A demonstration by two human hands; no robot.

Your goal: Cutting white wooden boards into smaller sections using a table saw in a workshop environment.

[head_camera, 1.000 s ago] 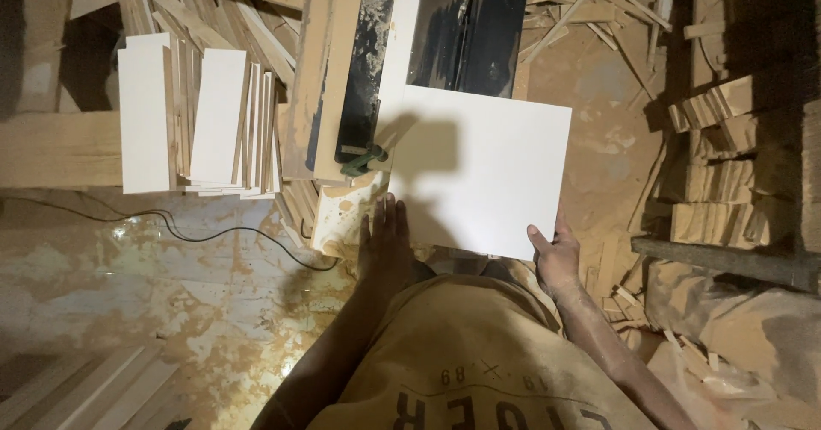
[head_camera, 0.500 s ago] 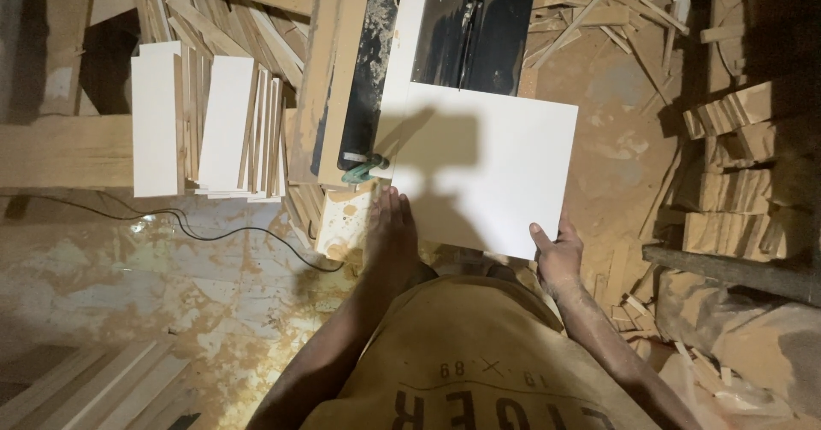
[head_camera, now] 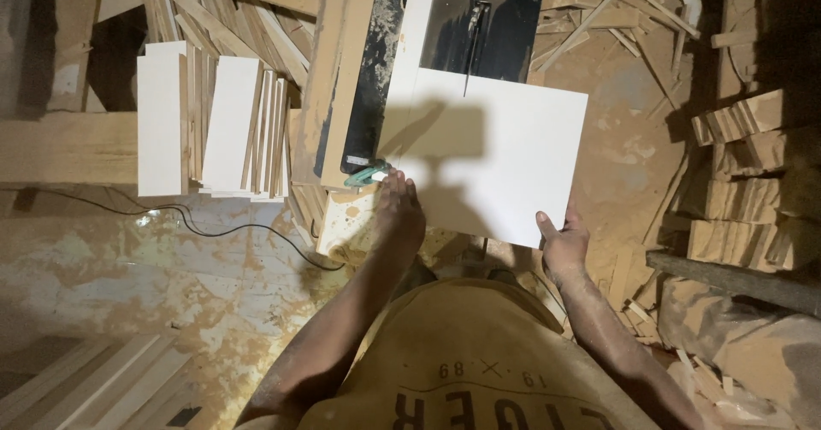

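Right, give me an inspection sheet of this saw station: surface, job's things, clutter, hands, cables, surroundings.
Surface: dark saw table, dusty, with a thin blade standing in its slot.
Job's things: white board lying flat on the table, its far edge at the blade.
Clutter: offcut strips scattered past the table; cut white panels stacked on the left.
Hands: left hand flat at the board's near left edge; right hand gripping its near right corner.
Cables: one black cable trailing across the floor on the left.
Surroundings: sawdust-covered floor; stacked wood blocks on the right.
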